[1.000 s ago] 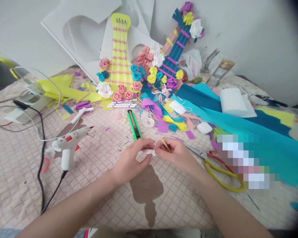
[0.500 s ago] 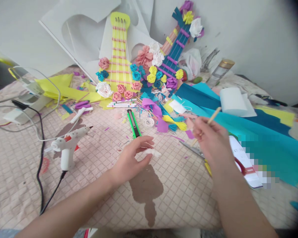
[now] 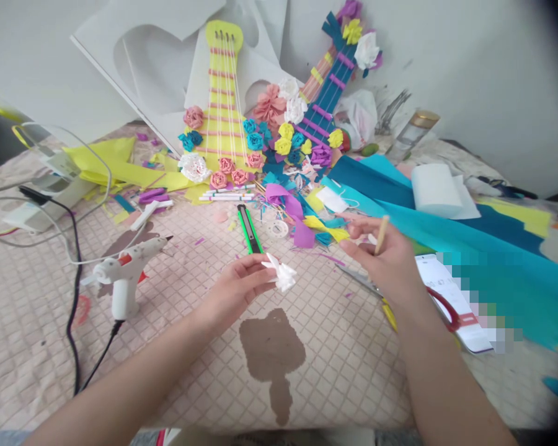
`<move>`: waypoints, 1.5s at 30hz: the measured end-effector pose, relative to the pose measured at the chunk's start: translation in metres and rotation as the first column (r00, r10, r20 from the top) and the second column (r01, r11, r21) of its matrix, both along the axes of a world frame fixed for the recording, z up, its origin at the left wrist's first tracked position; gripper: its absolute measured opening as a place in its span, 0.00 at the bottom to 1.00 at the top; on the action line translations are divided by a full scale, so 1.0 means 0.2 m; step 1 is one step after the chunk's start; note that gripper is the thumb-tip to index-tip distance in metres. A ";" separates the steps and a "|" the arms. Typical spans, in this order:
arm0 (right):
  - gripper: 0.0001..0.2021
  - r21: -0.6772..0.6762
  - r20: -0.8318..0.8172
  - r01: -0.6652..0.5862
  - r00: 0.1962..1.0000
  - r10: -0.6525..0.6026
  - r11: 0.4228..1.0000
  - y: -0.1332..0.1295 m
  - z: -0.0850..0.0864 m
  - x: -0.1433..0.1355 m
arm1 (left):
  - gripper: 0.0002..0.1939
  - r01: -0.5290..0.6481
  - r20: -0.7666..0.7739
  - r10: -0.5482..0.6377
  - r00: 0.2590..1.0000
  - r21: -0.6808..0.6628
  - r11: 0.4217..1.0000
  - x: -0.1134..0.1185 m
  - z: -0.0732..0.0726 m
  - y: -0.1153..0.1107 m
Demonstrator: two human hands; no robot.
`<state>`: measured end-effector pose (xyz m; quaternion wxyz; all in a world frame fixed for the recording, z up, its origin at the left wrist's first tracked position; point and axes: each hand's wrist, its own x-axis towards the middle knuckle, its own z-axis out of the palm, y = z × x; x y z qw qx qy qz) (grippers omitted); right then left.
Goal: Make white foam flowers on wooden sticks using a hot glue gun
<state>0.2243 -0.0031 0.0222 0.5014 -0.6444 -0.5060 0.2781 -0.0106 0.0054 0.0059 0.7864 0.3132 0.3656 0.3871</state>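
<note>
Pinched in the fingers of my left hand (image 3: 244,282) is a small white paper flower (image 3: 284,275), lifted over the table. My right hand (image 3: 384,254) holds a thin wooden stick (image 3: 382,234), which now stands nearly upright between the fingers. Just beyond my left hand lies a green utility knife (image 3: 250,229). Scissors (image 3: 360,279) with yellow on the handle rest partly hidden under my right wrist. A phone (image 3: 449,297) lies right of that wrist, with a red curved handle (image 3: 446,306) over it.
A white glue gun (image 3: 128,266) stands at left, its black cord running to the front. Yellow (image 3: 223,111) and blue (image 3: 328,99) paper guitars with flowers lean at the back. Teal paper (image 3: 493,266) and a white roll (image 3: 437,189) lie right. Paper scraps (image 3: 302,217) litter the middle.
My left hand has closed on the white paper flower and picked it up from the table. In my right hand the stick has turned from slanted to nearly upright.
</note>
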 end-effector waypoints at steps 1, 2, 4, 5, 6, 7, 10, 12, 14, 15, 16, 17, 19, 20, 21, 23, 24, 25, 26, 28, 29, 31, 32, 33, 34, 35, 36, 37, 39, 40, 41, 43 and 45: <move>0.13 -0.023 0.015 -0.043 0.999 0.044 0.999 -0.01 0.00 -0.02 | 0.07 -0.009 0.020 0.010 1.000 -0.036 0.999 0.00 0.00 0.00; 0.11 -0.060 0.031 -0.079 0.996 0.081 0.995 -0.01 0.00 -0.05 | 0.06 -0.016 0.030 0.018 0.999 -0.068 0.998 0.00 0.01 0.01; 0.13 -0.133 0.055 -0.136 0.988 0.144 0.982 -0.02 0.00 -0.09 | 0.06 -0.028 0.037 0.033 0.999 -0.122 0.992 0.00 0.02 0.01; 0.16 -0.155 0.055 -0.174 0.981 0.184 0.972 -0.03 0.00 -0.11 | 0.06 -0.030 0.041 0.037 0.998 -0.141 0.989 0.00 0.02 0.01; 0.17 -0.162 0.052 -0.213 0.973 0.224 0.964 -0.03 -0.01 -0.12 | 0.06 -0.027 0.046 0.034 0.998 -0.153 0.988 0.00 0.02 0.01; 0.17 -0.166 0.051 -0.251 0.964 0.262 0.954 -0.03 -0.02 -0.13 | 0.05 -0.023 0.053 0.032 0.998 -0.158 0.987 0.00 0.02 0.01; 0.09 -0.192 0.055 -0.309 0.944 0.325 0.932 -0.03 -0.05 -0.15 | 0.04 -0.017 0.093 0.032 0.995 -0.159 0.987 -0.01 0.01 0.01; 0.10 -0.220 0.040 -0.316 0.942 0.333 0.923 -0.03 -0.06 -0.16 | 0.03 -0.023 0.120 0.048 0.992 -0.200 0.980 -0.01 0.01 0.02; 0.11 -0.250 0.015 -0.320 0.942 0.334 0.914 -0.04 -0.06 -0.17 | 0.04 -0.020 0.155 0.067 0.986 -0.289 0.957 -0.01 0.02 0.03; 0.12 -0.264 0.004 -0.327 0.940 0.340 0.908 -0.04 -0.06 -0.17 | 0.05 -0.013 0.180 0.080 0.980 -0.343 0.939 -0.01 0.02 0.03; 0.15 -0.274 -0.002 -0.333 0.938 0.346 0.902 -0.05 -0.06 -0.18 | 0.06 -0.004 0.211 0.095 0.973 -0.394 0.919 -0.01 0.03 0.03; 0.17 -0.274 -0.004 -0.343 0.935 0.355 0.899 -0.05 -0.05 -0.18 | 0.07 0.008 0.245 0.111 0.963 -0.437 0.900 -0.01 0.04 0.04; 0.17 -0.240 -0.002 -0.365 0.927 0.375 0.900 -0.05 -0.04 -0.19 | 0.08 0.032 0.306 0.139 0.942 -0.493 0.869 -0.02 0.05 0.04; 0.13 -0.228 -0.007 -0.368 0.926 0.377 0.901 -0.05 -0.04 -0.20 | 0.08 0.039 0.325 0.150 0.934 -0.508 0.860 -0.02 0.05 0.04; 0.09 -0.232 -0.018 -0.366 0.928 0.373 0.901 -0.05 -0.03 -0.20 | 0.08 0.045 0.340 0.156 0.927 -0.516 0.855 -0.02 0.06 0.04; 0.14 -0.263 -0.043 -0.355 0.933 0.357 0.897 -0.05 -0.03 -0.21 | 0.08 0.056 0.360 0.159 0.919 -0.520 0.853 -0.03 0.06 0.04; 0.15 -0.273 -0.050 -0.348 0.936 0.348 0.897 -0.05 -0.03 -0.21 | 0.07 0.060 0.364 0.155 0.918 -0.515 0.855 -0.03 0.05 0.04; 0.14 -0.272 -0.053 -0.344 0.938 0.343 0.899 -0.05 -0.03 -0.21 | 0.07 0.066 0.362 0.140 0.922 -0.501 0.863 -0.03 0.05 0.04; 0.11 -0.260 -0.052 -0.343 0.938 0.342 0.903 -0.05 -0.03 -0.20 | 0.06 0.071 0.343 0.108 0.933 -0.470 0.880 -0.03 0.04 0.03; 0.11 -0.240 -0.056 -0.358 0.933 0.355 0.902 -0.05 -0.04 -0.20 | 0.06 0.054 0.218 0.020 0.976 -0.326 0.944 -0.02 0.03 0.02; 0.12 -0.240 -0.067 -0.379 0.925 0.375 0.893 -0.06 -0.04 -0.20 | 0.07 0.029 0.104 -0.007 0.995 -0.205 0.978 -0.02 0.02 0.01; 0.13 -0.251 -0.098 -0.439 0.898 0.429 0.863 -0.06 -0.03 -0.19 | 0.08 -0.002 -0.156 0.017 0.988 0.094 0.996 -0.01 0.01 -0.02; 0.13 -0.257 -0.115 -0.468 0.883 0.455 0.845 -0.06 -0.03 -0.19 | 0.07 0.012 -0.261 0.049 0.964 0.227 0.974 0.00 0.00 -0.03; 0.13 -0.261 -0.128 -0.490 0.872 0.473 0.832 -0.07 -0.02 -0.20 | 0.07 0.049 -0.341 0.070 0.937 0.327 0.944 0.00 0.00 -0.04; 0.13 -0.267 -0.135 -0.504 0.863 0.486 0.821 -0.07 -0.02 -0.20 | 0.07 0.100 -0.401 0.072 0.913 0.391 0.915 0.00 0.00 -0.05; 0.13 -0.271 -0.133 -0.513 0.858 0.496 0.814 -0.07 -0.02 -0.21 | 0.08 0.154 -0.444 0.059 0.894 0.429 0.890 0.00 -0.01 -0.05; 0.13 -0.273 -0.122 -0.517 0.855 0.504 0.812 -0.08 -0.02 -0.21 | 0.08 0.202 -0.477 0.044 0.878 0.452 0.869 0.00 -0.01 -0.06; 0.13 -0.272 -0.105 -0.519 0.853 0.512 0.810 -0.08 -0.02 -0.22 | 0.09 0.237 -0.503 0.038 0.863 0.471 0.849 0.00 -0.01 -0.06; 0.12 -0.261 -0.070 -0.522 0.850 0.523 0.812 -0.08 -0.02 -0.23 | 0.09 0.269 -0.536 0.066 0.842 0.522 0.809 0.00 -0.01 -0.07; 0.12 -0.250 -0.059 -0.524 0.847 0.528 0.814 -0.08 -0.02 -0.24 | 0.09 0.276 -0.547 0.087 0.833 0.546 0.791 0.01 -0.01 -0.07; 0.11 -0.239 -0.053 -0.529 0.845 0.533 0.815 -0.08 -0.03 -0.25 | 0.09 0.281 -0.554 0.106 0.826 0.567 0.774 0.01 -0.01 -0.07; 0.10 -0.221 -0.051 -0.548 0.833 0.552 0.807 -0.09 -0.03 -0.26 | 0.08 0.293 -0.565 0.126 0.816 0.591 0.752 0.01 -0.01 -0.08; 0.10 -0.203 -0.059 -0.570 0.818 0.572 0.796 -0.09 -0.03 -0.26 | 0.08 0.298 -0.572 0.129 0.810 0.591 0.749 0.01 -0.01 -0.08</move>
